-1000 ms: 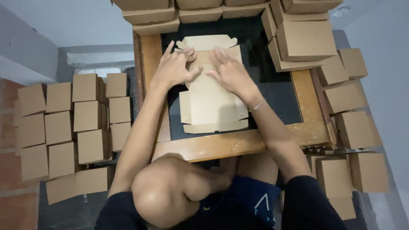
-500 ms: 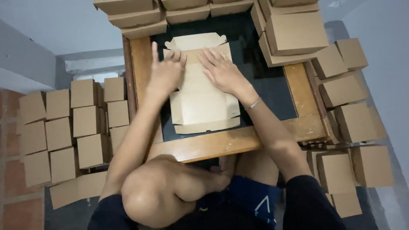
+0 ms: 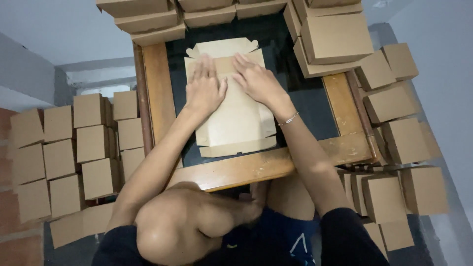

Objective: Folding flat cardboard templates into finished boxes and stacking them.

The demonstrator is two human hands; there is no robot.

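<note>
A flat, unfolded brown cardboard box blank (image 3: pixel 236 123) lies on the dark glass top of a wooden-framed table (image 3: pixel 256 167). My left hand (image 3: pixel 206 87) presses palm-down on the blank's upper left part, fingers together and pointing away from me. Beside it, my right hand (image 3: pixel 256 79) lies flat on the upper right part, a thin bracelet on its wrist. Both hands rest on a folded-over band near the blank's far end. Neither hand grips anything.
Assembled brown boxes stand stacked on the floor at the left (image 3: pixel 79 148) and at the right (image 3: pixel 399 138). More boxes line the table's far edge (image 3: pixel 157 19) and right corner (image 3: pixel 335 37). My raised knee (image 3: pixel 172 226) is below the table's near rail.
Both hands have slid closer together on the far part of the blank, flattening it. The view has shifted slightly, so the table sits a little further left.
</note>
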